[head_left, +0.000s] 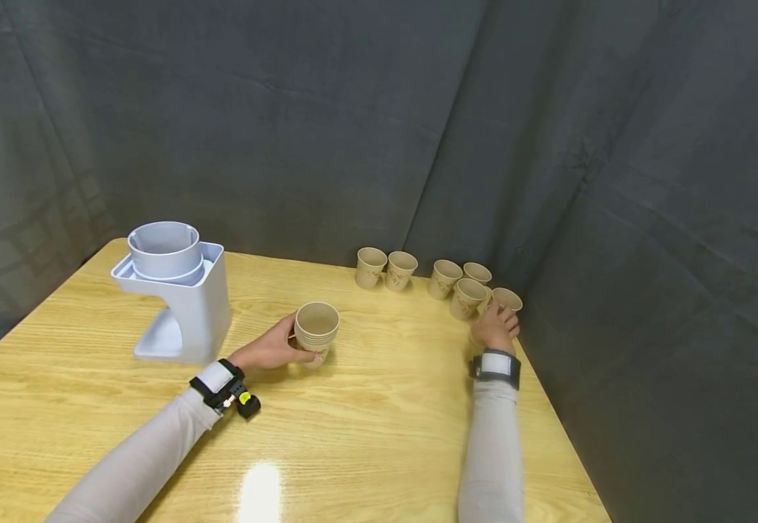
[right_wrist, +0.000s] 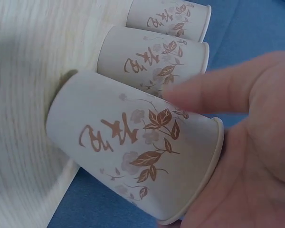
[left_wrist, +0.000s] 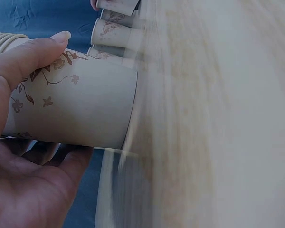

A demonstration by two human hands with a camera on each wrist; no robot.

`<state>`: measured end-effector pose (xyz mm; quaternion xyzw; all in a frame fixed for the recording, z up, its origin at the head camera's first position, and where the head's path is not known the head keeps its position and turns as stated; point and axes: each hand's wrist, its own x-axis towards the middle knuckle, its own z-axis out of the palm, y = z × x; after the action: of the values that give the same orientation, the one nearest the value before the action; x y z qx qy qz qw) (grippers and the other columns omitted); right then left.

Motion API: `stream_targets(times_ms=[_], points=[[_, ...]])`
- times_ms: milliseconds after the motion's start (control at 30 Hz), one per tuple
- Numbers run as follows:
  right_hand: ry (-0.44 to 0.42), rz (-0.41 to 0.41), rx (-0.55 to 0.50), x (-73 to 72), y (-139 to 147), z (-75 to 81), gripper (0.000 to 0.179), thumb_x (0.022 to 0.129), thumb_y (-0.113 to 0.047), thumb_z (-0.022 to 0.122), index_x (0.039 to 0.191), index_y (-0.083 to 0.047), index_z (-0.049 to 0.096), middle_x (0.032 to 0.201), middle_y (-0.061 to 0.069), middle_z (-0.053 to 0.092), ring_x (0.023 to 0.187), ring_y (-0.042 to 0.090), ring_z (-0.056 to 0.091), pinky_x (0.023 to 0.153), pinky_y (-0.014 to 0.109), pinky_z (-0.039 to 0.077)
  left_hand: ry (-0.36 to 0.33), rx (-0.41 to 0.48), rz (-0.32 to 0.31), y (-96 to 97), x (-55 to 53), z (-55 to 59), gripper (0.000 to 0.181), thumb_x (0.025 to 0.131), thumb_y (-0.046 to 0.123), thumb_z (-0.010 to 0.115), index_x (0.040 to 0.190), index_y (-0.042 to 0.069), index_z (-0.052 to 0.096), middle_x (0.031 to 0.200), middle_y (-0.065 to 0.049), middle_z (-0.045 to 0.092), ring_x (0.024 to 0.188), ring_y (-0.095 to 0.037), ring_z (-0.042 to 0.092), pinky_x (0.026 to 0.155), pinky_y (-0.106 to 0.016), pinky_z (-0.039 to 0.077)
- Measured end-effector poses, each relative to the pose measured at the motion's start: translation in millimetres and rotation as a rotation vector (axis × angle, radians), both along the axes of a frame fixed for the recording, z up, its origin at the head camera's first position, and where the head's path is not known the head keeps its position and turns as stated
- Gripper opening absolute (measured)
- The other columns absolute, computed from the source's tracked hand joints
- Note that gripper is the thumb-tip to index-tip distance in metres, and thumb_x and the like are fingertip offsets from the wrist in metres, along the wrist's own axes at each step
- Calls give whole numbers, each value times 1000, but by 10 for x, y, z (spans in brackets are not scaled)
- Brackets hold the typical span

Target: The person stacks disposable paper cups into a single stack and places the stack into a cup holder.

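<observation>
Curled round a stack of nested beige paper cups (head_left: pixel 317 325), my left hand (head_left: pixel 276 345) holds it upright at mid-table. In the left wrist view, my thumb lies along the flower-printed side of the stack (left_wrist: pixel 80 102), its base close to the wood. Over at the right table edge, my right hand (head_left: pixel 496 327) grips a single paper cup (head_left: pixel 508 298) near its rim. The right wrist view has this printed cup (right_wrist: pixel 133 147) between thumb and fingers, leaning compared with the cups beside it; the fingertips are hidden behind it.
Several more paper cups (head_left: pixel 445 279) stand upright along the back right, close beside my right hand. A pale holder (head_left: pixel 205 319) with a round cylinder (head_left: pixel 164 250) on top stands left of my left hand. Dark curtains (head_left: pixel 287 131) hang right behind the wooden table (head_left: pixel 379 436) and along its right edge.
</observation>
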<state>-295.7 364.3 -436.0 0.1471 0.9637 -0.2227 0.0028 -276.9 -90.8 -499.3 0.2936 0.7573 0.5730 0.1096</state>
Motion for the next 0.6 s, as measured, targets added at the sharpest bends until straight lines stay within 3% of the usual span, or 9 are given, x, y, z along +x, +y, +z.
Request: stream_targets(times_ms=[167, 400, 600], points=[[-17, -12, 26, 11, -51, 41, 88, 81, -4, 56, 152, 10, 6, 144, 44, 8, 133, 60, 7, 111, 72, 10, 4, -1, -5, 1, -8, -3, 87, 81, 17, 87, 152, 6, 37, 144, -18, 51, 138, -40, 44, 115, -57, 37], [-34, 71, 55, 65, -172, 153, 54, 87, -1, 49, 137, 13, 39, 144, 44, 21, 133, 59, 12, 110, 73, 20, -11, 0, -10, 3, -8, 1, 87, 82, 16, 86, 153, 6, 36, 144, -19, 50, 138, -40, 44, 114, -56, 38], [-9, 141, 92, 83, -294, 202, 57, 79, -4, 67, 131, 8, 50, 145, 43, 34, 134, 59, 28, 111, 69, 31, -10, 2, -1, 6, -4, -7, 86, 82, 16, 87, 152, 5, 37, 143, -18, 51, 137, -40, 45, 115, -56, 38]])
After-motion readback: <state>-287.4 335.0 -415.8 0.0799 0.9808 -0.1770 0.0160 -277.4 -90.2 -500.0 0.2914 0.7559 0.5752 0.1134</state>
